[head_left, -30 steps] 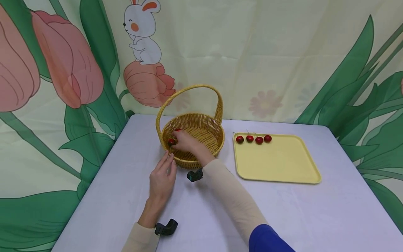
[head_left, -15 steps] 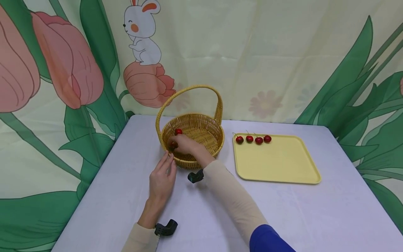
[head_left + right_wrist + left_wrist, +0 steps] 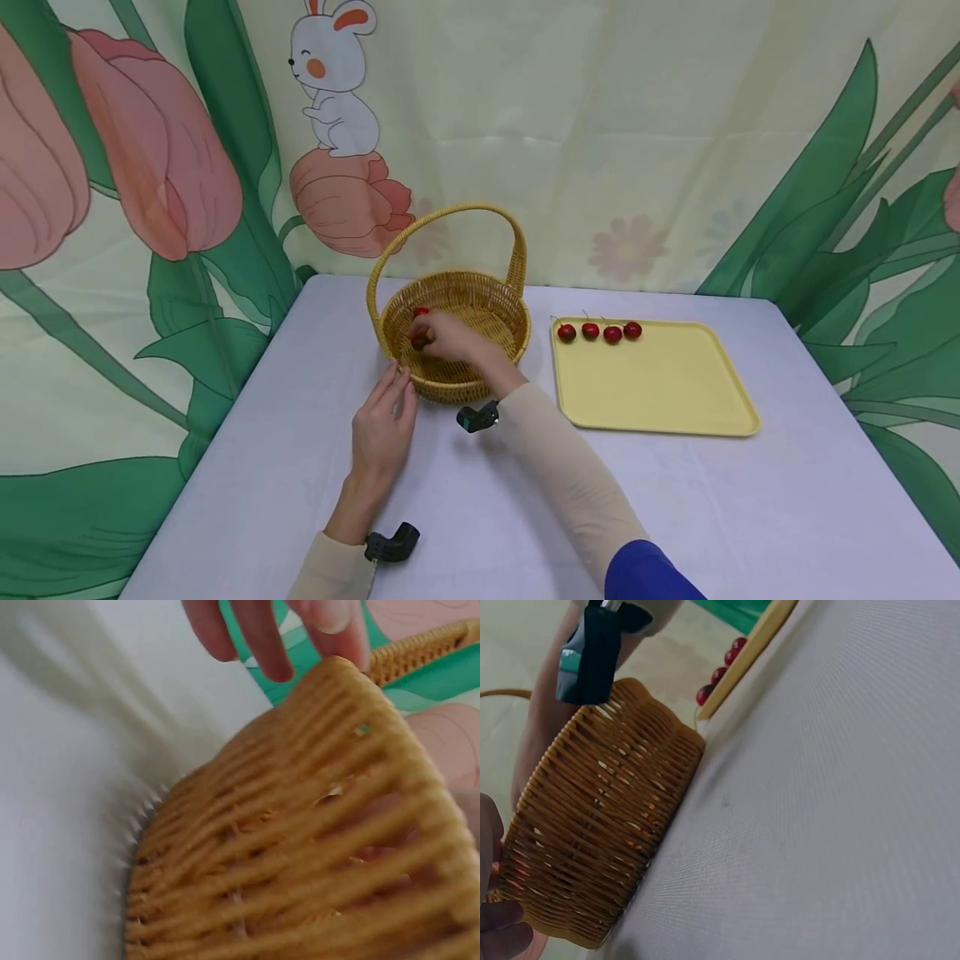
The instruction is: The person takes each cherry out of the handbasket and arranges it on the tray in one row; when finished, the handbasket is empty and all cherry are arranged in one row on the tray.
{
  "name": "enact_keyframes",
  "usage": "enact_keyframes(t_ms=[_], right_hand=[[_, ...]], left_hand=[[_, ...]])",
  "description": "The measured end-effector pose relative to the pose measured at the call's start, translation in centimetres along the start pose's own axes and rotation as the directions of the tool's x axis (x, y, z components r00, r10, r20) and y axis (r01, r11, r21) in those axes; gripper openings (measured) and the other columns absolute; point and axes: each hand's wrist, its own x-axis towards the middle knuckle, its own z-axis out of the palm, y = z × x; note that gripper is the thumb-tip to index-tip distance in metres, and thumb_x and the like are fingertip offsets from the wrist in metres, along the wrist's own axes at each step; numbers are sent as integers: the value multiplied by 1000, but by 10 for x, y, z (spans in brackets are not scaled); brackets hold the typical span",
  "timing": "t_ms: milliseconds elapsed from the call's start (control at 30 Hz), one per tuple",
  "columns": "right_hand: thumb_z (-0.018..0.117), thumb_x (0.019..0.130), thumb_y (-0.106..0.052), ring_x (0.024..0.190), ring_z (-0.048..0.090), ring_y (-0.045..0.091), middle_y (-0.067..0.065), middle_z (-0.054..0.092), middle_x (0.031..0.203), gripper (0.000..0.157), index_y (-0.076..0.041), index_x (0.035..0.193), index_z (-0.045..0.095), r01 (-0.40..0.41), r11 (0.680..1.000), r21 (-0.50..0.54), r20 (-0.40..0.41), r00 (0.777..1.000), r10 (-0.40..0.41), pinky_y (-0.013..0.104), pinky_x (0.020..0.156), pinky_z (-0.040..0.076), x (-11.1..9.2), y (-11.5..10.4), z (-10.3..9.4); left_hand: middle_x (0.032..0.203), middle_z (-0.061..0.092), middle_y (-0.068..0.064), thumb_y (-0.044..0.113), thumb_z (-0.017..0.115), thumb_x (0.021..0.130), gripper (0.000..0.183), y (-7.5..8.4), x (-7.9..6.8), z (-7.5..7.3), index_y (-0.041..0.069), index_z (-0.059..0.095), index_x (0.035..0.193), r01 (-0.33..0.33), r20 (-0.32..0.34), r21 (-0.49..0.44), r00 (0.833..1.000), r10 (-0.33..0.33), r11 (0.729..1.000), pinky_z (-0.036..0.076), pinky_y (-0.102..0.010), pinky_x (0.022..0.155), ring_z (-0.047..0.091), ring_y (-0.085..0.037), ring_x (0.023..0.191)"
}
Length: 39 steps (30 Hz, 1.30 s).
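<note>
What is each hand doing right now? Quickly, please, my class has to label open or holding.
Left hand: open, touching the basket at its rim.
Right hand: holding a dark red cherry inside the basket.

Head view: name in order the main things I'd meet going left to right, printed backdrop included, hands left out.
Whole pink tulip → white rabbit → wicker basket → yellow tray bearing four cherries.
</note>
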Motion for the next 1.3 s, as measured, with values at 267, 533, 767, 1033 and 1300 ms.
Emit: enact_keyframes(t_ms=[267,533,767,1033,1300], right_hand=[[73,90,-8,114,61,21,8,67,122,34,-6,123,67,-20,998,67,-68,997,24,35,97,55,-14,8,-13],[74,91,-13,113,59,21,7,65,119,29,-9,120,68,-30,997,77,-142,989,41,37,96,56,-33,10,-28],[72,92,-14,106,63,20,6,64,122,33,-9,124,64,-47,995,88,-194,979,64,33,90,58,-49,11,-39],[71,91,-11,99,66,20,9,63,122,41,-3,129,59,-83,985,149,-244,963,118,30,81,59,-70,12,-52],[71,90,-10,96,63,20,10,59,120,35,-6,124,63,-90,989,117,-311,942,123,30,82,58,-92,20,-66]], left_hand=[[134,65,-19,12,67,95,32,-1,0,-1,-2,69,123,-5,1,-10,1000,5,1000,56,-42,94,65,-31,121],[132,65,-22,10,65,95,30,-4,1,1,-4,70,121,-35,-19,-25,999,35,999,56,-44,94,65,-32,121],[132,65,-22,10,65,95,29,-2,1,0,-4,70,121,-32,-19,-22,999,31,999,56,-44,94,65,-33,121],[133,65,-21,9,66,95,30,-1,0,0,-4,69,121,-21,-13,-21,1000,21,1000,56,-44,94,65,-33,122],[133,65,-21,11,66,95,31,1,0,-1,-3,69,123,-6,-7,-29,1000,6,1000,55,-43,95,64,-32,123]])
